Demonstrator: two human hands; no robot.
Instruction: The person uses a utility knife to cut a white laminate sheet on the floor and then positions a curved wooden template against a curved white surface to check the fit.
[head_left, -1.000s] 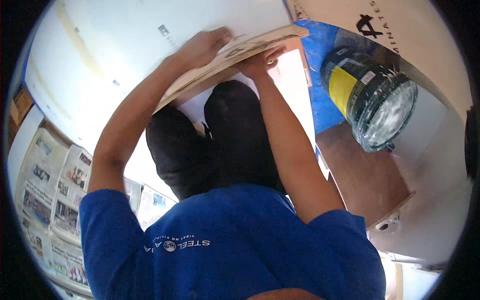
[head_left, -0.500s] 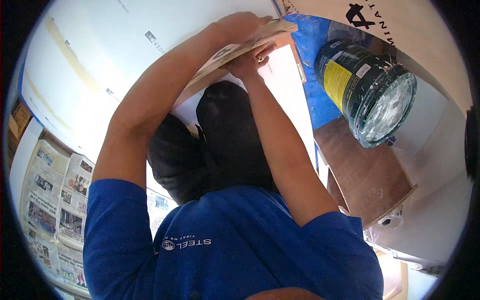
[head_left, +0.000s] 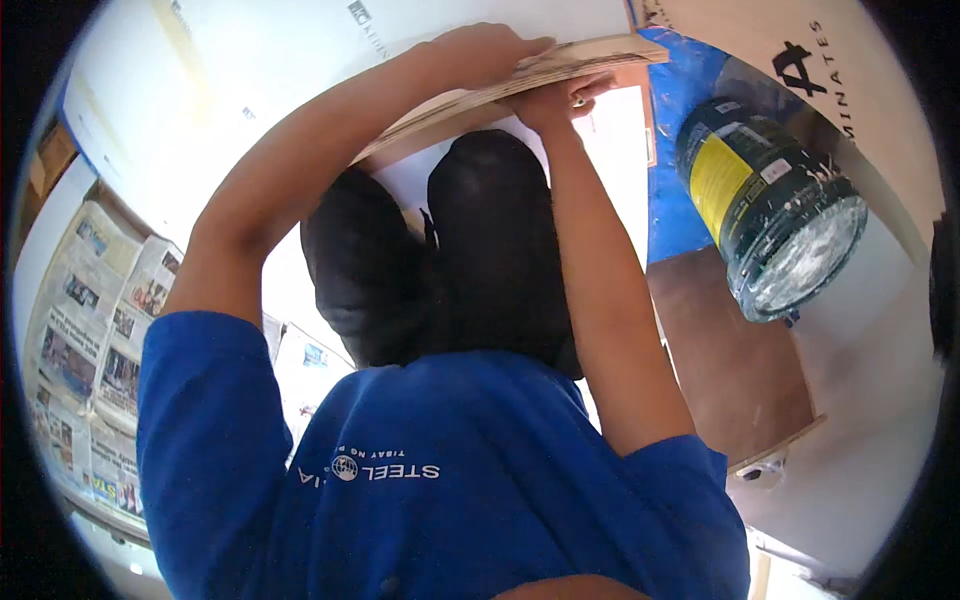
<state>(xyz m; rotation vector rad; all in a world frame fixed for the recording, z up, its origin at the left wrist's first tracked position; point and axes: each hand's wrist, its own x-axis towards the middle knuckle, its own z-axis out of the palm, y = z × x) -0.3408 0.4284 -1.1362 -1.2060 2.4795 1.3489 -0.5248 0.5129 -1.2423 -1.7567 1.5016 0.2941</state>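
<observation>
A plywood board (head_left: 610, 52) with layered edges stands on edge in front of my knees, slanting up toward the right. My left hand (head_left: 490, 54) reaches over its far side, fingers bent against it; part of the grip is hidden. On the near side, just under the edge, my right hand (head_left: 553, 104) rests against the board. Its fingers stretch out to the right, with a ring on one. My black-trousered knees (head_left: 490, 190) are drawn up close below the board.
A dark paint-smeared bucket (head_left: 770, 205) with a yellow label lies tilted at the right, beside blue sheeting (head_left: 685, 110). Below it is a brown panel (head_left: 730, 350). Newspapers (head_left: 90, 350) are spread at the left. A white printed sheet (head_left: 260, 70) extends beyond my left arm.
The board and both hands appear farther right in the picture, as do the bucket and blue sheeting, so the view has shifted. My hands keep their places on the board.
</observation>
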